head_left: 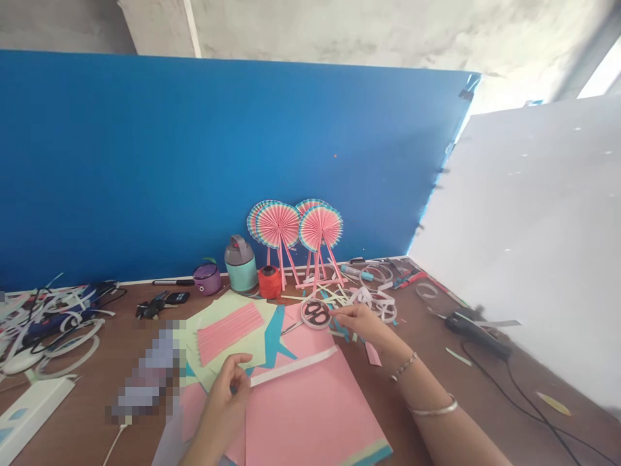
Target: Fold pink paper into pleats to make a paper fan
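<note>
Behind the sheet (310, 414), fans (278, 224) look finished; left of it, the pleats (230, 331) lie flat. The strip (294, 366) crosses it, left hand (227, 391) at its end, right hand (363, 323) beside the tape (315, 327); pinching unclear.

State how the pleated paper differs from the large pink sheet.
The pleated paper has narrow ridges; the large pink sheet lies flat. The pleated paper is smaller than the large pink sheet. The pleated paper lies farther from the camera than the large pink sheet. Both are pink.
</note>
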The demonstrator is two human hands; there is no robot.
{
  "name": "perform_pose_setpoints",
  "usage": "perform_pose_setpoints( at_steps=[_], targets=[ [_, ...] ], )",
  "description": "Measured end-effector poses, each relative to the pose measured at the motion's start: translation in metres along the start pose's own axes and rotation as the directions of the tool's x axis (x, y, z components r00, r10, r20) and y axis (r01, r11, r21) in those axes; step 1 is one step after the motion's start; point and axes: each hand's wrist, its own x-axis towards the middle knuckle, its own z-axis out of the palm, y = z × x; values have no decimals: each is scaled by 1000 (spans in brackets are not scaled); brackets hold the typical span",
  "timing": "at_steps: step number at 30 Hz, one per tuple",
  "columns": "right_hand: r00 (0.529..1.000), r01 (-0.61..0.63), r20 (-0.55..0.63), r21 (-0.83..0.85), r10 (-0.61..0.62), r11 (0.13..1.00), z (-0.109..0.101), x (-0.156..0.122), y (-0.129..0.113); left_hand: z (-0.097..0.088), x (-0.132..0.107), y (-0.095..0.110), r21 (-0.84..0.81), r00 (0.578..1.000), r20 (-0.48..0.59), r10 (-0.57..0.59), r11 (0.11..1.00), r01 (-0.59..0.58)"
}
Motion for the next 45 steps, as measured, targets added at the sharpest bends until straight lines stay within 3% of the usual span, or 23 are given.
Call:
perform_pose_setpoints(
  at_steps=[4, 8, 15, 22, 27, 36, 45],
  targets=[
    [1000, -26, 8, 8, 26, 1000, -1, -2, -4, -2, 1, 1, -29, 1000, 14, -16, 999, 16],
    [995, -37, 91, -141, 50, 989, 1, -9, -9, -2, 0, 4, -24, 999, 14, -30, 999, 30],
    [963, 94, 269, -353, 4, 931, 6, -17, -16, -2, -2, 9, -12, 998, 40, -43, 999, 43],
    [967, 108, 252, -321, -25, 941, 4, -13, -13, -2, 0, 4, 3, 998, 41, -46, 999, 46],
    [966, 85, 257, -309, -3, 947, 3, -11, -9, 0, 1, -3, 48, 1000, 5, 18, 999, -19],
    [979, 80, 206, -425, 10, 901, 12, -10, -6, -1, -7, 4, 375, 999, -35, 41, 927, -25],
    [984, 15, 162, -476, 70, 880, 17, -20, -17, 2, -6, 6, 463, 997, 5, 81, 883, -74]
  ],
)
